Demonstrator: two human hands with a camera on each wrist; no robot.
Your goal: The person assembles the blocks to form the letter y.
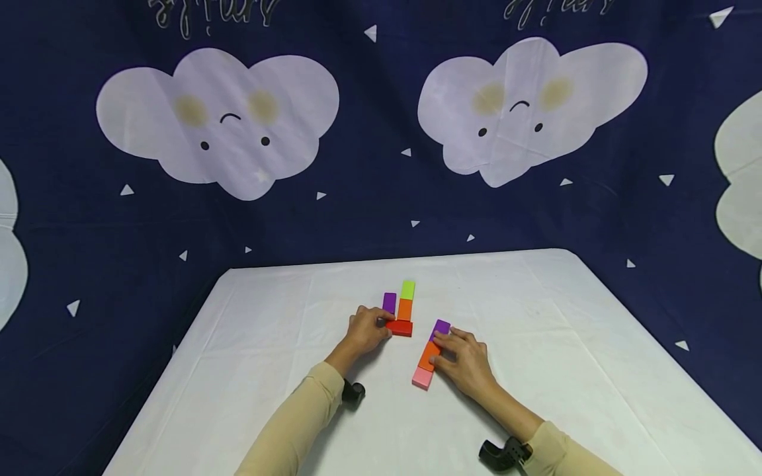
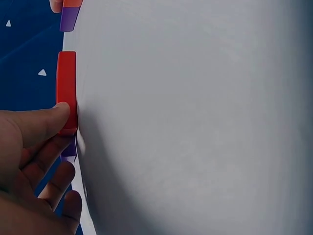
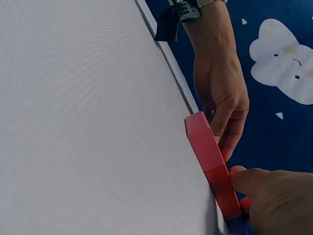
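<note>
Smooth, flat rectangular blocks w/ matte faces on white wrinkled table cloth (image 1: 268,370). Left hand (image 1: 366,332) curled, pinching red block (image 1: 400,327) below purple block (image 1: 389,302) and orange-green pair (image 1: 406,299). Right hand (image 1: 464,360) w/ fingers laid fairly straight, pressing on diagonal row (image 1: 430,357) of purple, orange, pink blocks, near table centre. Behind, dark blue cloud-print backdrop (image 1: 381,132).

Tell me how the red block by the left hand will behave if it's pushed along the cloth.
The red block looks rigid, flat-sided and low, so it should slide, not roll or tip. The white tablecloth may drag or wrinkle. Pushed forward, it likely shoves the orange block touching it.
</note>
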